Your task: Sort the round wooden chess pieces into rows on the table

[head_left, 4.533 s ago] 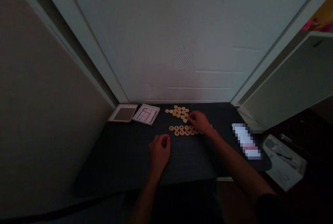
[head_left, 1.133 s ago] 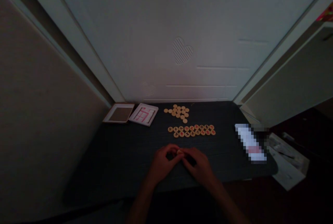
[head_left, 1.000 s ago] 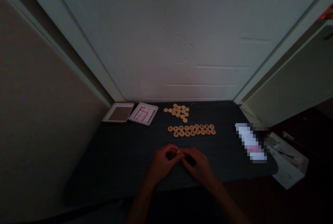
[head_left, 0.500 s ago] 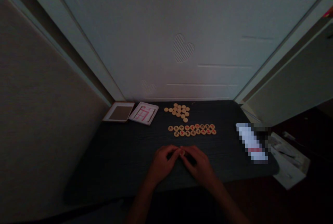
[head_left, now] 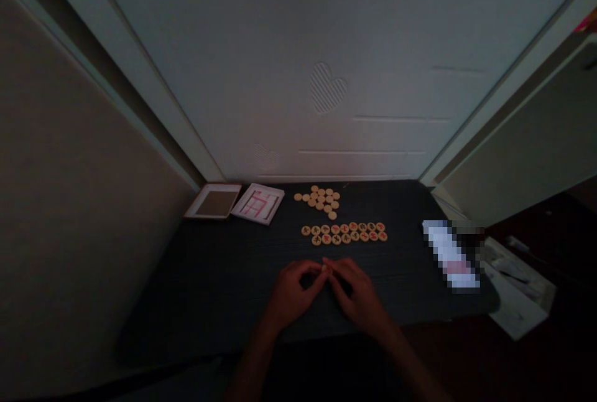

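My left hand [head_left: 290, 294] and my right hand [head_left: 359, 294] meet over the dark table [head_left: 224, 284], fingertips pinched together on one small round wooden game piece [head_left: 325, 269]. Beyond them lie two rows of face-up pieces [head_left: 344, 233] with red and black marks. Further back sits a cluster of blank-side pieces [head_left: 319, 199].
A shallow box tray [head_left: 212, 201] and a folded board with red lines [head_left: 258, 203] lie at the table's back left. A blurred white object [head_left: 450, 255] rests at the right edge. Pale wall panels rise behind; papers lie on the floor at right [head_left: 517, 293].
My right hand came back from the pieces to meet the left near the table's front. Over the last second the hands shifted slightly, still pinching the piece.
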Demonstrator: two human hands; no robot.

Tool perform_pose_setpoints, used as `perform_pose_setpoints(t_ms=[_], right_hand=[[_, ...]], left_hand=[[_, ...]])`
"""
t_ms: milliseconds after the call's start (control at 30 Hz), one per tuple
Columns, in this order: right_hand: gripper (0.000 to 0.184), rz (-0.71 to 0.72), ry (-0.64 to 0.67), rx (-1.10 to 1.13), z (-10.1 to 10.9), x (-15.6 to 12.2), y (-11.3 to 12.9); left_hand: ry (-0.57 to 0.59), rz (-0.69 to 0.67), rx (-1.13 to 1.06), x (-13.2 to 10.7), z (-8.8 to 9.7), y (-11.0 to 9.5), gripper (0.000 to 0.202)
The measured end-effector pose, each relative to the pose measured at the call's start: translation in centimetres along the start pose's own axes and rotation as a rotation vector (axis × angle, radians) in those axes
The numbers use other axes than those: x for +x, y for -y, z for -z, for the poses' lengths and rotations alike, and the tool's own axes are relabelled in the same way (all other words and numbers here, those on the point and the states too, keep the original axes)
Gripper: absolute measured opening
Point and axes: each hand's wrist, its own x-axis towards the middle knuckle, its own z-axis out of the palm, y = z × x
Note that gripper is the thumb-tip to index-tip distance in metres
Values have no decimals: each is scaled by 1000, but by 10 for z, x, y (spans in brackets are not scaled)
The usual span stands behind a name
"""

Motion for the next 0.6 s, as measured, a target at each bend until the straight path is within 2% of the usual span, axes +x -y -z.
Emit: perform_pose_setpoints(t_ms=[233, 600], right_hand=[[47, -14, 63, -2, -3, -3, -4], [43, -11, 10, -49, -5, -2, -7]], left_hand=[[-20, 36, 63, 1, -5, 6, 18], [34, -33, 156, 1, -2, -1, 23]])
